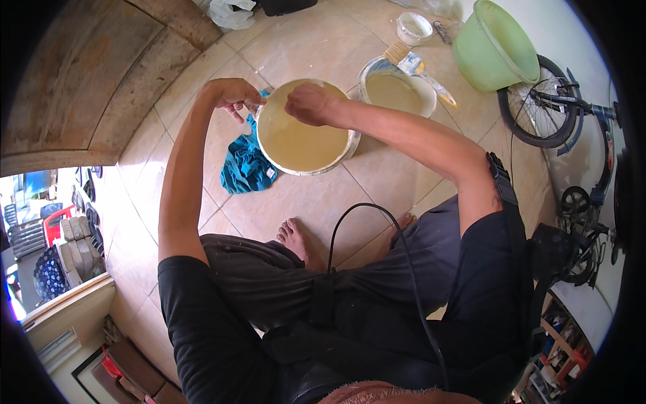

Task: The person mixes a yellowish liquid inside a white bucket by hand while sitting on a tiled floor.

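Around the large white bucket [355,140] runs a pale tiled floor [377,176], which would turn slick if its yellowish liquid [303,145] slopped out. A bicycle [599,111] stands well off to the bucket's right, and nearer, beyond and right of it, sits a green tub [478,57]. The bucket itself rests on the tiles; a hard pull on its rim by one hand could tip it. Just beyond its right side is a smaller white bucket [425,101], also with liquid inside. Against its left side lies a crumpled teal cloth [245,165], likely to soak up any drips. The hands are apart: the left hand [235,95] is at the bucket's left rim, fingers loosely bent, perhaps touching; the right hand [313,106] is curled over the opening, and whether it grips anything I cannot tell. Right of the bucket, a broad brush [412,65] lies across the smaller one's rim, where a bump from the right forearm might dislodge it. Farther beyond is a small white pot [410,39].
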`<action>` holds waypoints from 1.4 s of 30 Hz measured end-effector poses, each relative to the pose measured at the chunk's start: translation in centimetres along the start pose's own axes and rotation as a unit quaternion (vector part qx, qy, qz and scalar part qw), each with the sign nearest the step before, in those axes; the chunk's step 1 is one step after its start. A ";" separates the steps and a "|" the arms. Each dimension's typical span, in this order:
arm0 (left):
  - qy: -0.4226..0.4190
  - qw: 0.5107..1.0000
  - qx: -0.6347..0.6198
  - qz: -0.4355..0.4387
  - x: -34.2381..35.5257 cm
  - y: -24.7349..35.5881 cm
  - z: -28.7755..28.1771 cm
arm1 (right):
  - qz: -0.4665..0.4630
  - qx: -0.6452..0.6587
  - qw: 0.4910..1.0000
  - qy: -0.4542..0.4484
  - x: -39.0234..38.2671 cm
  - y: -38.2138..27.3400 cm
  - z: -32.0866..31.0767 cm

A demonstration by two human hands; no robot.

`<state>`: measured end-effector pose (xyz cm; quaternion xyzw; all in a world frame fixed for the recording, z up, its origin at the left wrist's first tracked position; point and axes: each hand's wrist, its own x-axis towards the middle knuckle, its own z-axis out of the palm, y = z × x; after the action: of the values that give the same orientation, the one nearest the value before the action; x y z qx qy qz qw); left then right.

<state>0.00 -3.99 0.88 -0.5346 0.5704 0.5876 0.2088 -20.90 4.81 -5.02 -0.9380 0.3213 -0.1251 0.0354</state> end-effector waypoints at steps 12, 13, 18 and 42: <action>0.003 1.000 -0.002 0.000 -0.4 -0.5 0.1 | -0.109 0.090 0.983 -0.120 -1.4 -3.8 -1.9; 0.001 1.000 0.002 0.000 -0.2 -0.2 0.1 | -0.092 0.101 0.988 -0.070 -1.2 -3.6 -0.9; 0.009 1.000 0.021 0.007 -0.2 0.3 0.2 | -0.071 -0.048 0.994 0.066 -0.4 -0.5 1.1; 0.021 1.000 0.019 -0.006 -0.9 -0.1 0.5 | -0.072 0.013 0.980 -0.186 -1.5 -3.1 -2.7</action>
<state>0.19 -3.25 1.49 -0.5462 0.5825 0.5638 0.2109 -20.91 8.23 -2.25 -0.9650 0.2393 0.0447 0.0978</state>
